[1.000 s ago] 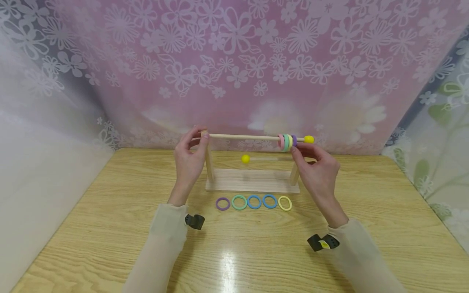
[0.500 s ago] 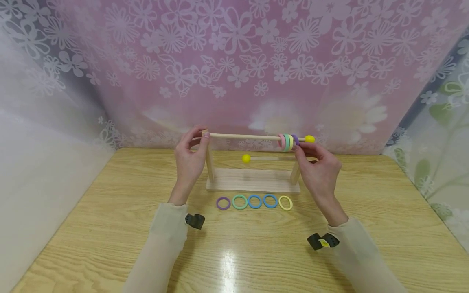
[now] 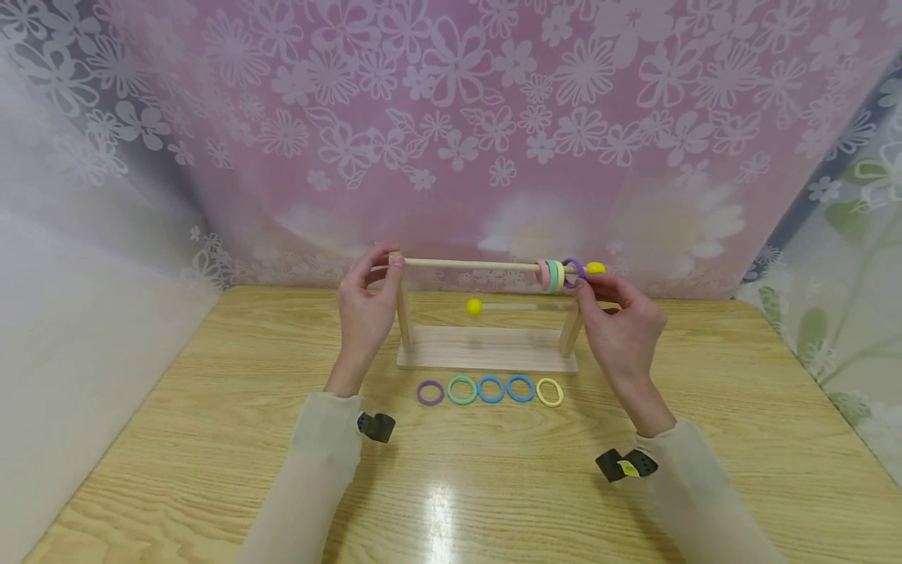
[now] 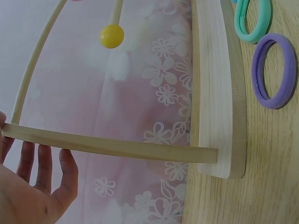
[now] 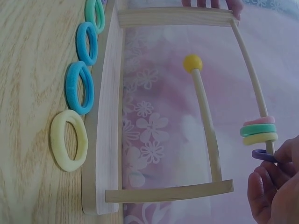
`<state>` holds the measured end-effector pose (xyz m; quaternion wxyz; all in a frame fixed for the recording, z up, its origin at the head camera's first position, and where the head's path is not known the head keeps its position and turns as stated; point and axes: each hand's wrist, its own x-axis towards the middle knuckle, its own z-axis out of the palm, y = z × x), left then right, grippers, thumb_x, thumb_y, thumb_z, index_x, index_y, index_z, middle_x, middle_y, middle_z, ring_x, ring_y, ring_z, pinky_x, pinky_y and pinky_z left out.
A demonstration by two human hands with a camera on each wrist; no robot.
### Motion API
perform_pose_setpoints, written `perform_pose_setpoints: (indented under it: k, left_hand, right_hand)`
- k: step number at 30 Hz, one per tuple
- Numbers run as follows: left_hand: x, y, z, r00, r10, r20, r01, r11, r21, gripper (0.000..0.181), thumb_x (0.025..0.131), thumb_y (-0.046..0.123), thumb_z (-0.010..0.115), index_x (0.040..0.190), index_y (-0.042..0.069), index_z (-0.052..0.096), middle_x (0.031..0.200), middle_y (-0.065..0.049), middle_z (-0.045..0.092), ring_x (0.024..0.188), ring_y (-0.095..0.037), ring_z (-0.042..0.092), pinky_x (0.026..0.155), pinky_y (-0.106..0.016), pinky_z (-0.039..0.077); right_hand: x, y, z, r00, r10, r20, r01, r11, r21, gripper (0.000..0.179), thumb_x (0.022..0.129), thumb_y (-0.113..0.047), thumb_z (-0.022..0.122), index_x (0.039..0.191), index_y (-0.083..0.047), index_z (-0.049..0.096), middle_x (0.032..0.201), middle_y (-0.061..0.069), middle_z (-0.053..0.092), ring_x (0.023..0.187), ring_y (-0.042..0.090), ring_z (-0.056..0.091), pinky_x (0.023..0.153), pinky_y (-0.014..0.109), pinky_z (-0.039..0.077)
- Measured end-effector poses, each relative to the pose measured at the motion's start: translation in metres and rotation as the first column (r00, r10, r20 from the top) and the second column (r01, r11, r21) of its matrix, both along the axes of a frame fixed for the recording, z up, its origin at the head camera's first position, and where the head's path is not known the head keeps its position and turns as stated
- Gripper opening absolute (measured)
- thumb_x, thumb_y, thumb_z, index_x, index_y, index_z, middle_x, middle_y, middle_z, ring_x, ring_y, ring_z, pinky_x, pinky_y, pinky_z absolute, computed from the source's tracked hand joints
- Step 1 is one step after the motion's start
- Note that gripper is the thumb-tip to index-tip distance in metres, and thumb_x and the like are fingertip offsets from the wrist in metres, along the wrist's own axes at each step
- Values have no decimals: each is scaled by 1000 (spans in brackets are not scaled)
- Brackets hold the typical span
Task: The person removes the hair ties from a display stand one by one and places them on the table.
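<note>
Head view: the right hand [image 3: 623, 325] pinches a purple, fabric-looking ring [image 5: 263, 157] around the pale round wooden rod [image 3: 465, 265], near its yellow ball [image 3: 595, 268]; the left hand [image 3: 369, 301] grips a flat wooden post [image 3: 404, 313]. A steady post and square ring should prevent snagging.

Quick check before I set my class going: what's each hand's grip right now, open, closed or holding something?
Left hand: closed, holding the left post near its top.
Right hand: closed, pinching the purple ring around the upper rod.
</note>
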<state>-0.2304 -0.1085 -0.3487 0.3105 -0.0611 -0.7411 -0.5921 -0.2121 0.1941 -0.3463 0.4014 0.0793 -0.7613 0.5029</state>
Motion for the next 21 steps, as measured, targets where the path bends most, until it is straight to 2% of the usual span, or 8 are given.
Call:
perform_pose_setpoints:
  k: [21]
  left_hand:
    - [-1,1,0,1000,0,-6,0,1000,10,26,100,25,67,121,11,73,116,-11,68,102,-26,70,71,-18,57]
  right_hand:
    - [-1,11,-2,999,-41,-18,41,999,-11,13,89,-5,76,100,3,78,92,21,78,77,-16,62,63,1,46]
